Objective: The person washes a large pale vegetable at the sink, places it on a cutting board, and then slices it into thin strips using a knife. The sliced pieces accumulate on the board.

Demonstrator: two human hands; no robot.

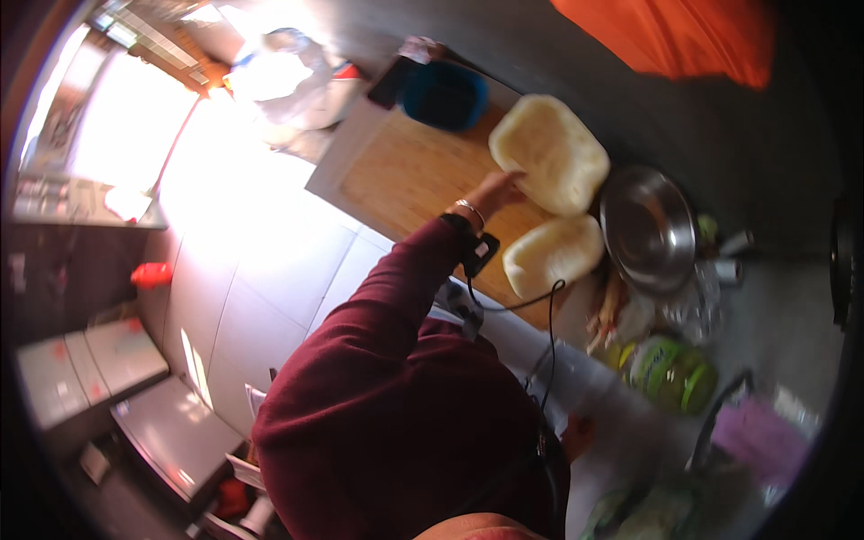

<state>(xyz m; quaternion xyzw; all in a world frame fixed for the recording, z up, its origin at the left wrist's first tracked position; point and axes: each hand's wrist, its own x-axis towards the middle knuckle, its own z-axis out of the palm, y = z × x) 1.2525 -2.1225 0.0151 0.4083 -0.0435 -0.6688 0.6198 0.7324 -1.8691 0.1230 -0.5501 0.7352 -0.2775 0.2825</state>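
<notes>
My left hand (501, 192), with a bracelet and dark wristband, reaches over a wooden board (412, 172). Its fingers are at the near edge of a large, pale yellow, hollowed piece (550, 152); whether they grip it cannot be told. A smaller hollowed piece (553, 256) of the same kind lies beside it, nearer my body. A blue plastic basin (444, 96) stands at the board's far left corner, and a steel bowl (648, 229) is right of the pale pieces. My right hand (578, 437), blurred and partly hidden by my body, is low near the counter edge.
Tan, elongated items (609, 309) lie below the steel bowl, near clear plastic wrap (698, 307) and a green-labelled plastic jug (668, 374). A purple item (759, 435) is farther right. A black cable hangs from my left wrist across the board's edge. Orange fabric (682, 37) hangs above.
</notes>
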